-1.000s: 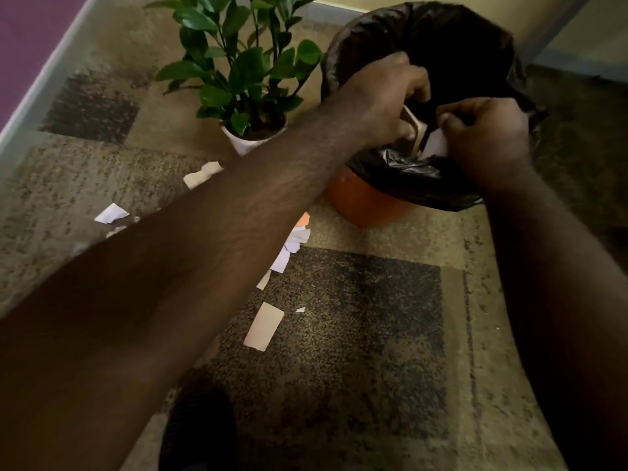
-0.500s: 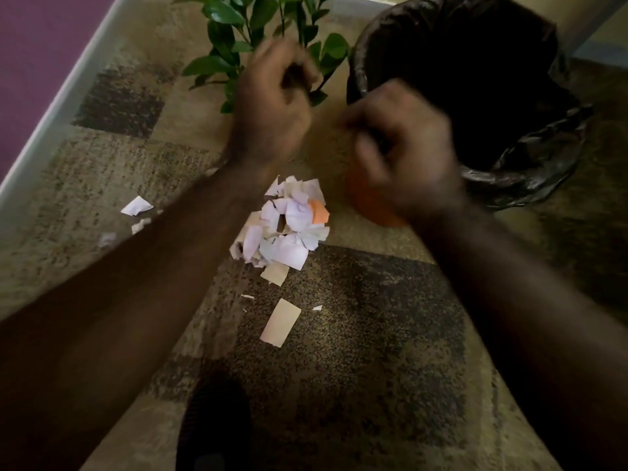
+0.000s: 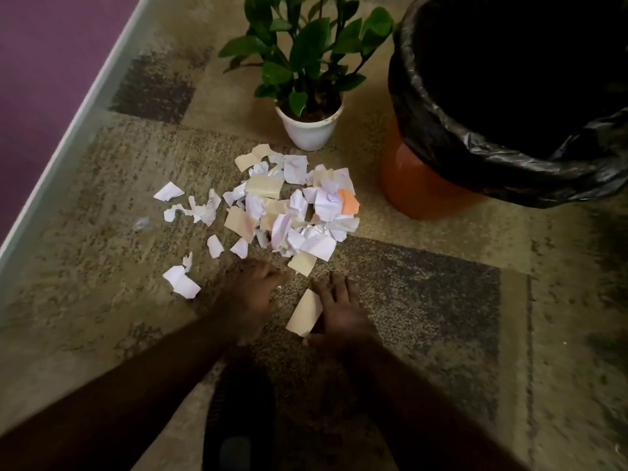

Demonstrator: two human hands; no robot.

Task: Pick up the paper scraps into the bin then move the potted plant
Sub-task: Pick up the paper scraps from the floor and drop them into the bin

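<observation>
Head view. Patterned carpet [image 3: 424, 283] in tan and dark brown squares, bordered at upper left by a pale baseboard [image 3: 68, 130] and a purple wall [image 3: 44, 62]. No legible brand or label anywhere; faint lines of handwriting on a few scraps, too small to read.

Orange bin [image 3: 418, 185] at upper right, lined with a black plastic bag [image 3: 475, 144] folded over the rim; interior dark, contents not discernible. White pot [image 3: 311, 130] just left of the bin, holding soil and a green-leaved potted plant [image 3: 306, 56], upright.

Pile of paper scraps [image 3: 292, 205] on the carpet in front of the pot and beside the bin: white, cream and one orange piece [image 3: 348, 202], with loose scraps [image 3: 181, 282] scattered to the left.

Left hand [image 3: 253, 294] low over the carpet near the pile's near edge, fingers loosely curled, blurred, nothing visibly held. Right hand [image 3: 339, 311] flat, fingers spread slightly apart, touching a cream scrap [image 3: 306, 312] lying apart from the pile. Dark shoe [image 3: 238, 419] at bottom centre between the forearms.
</observation>
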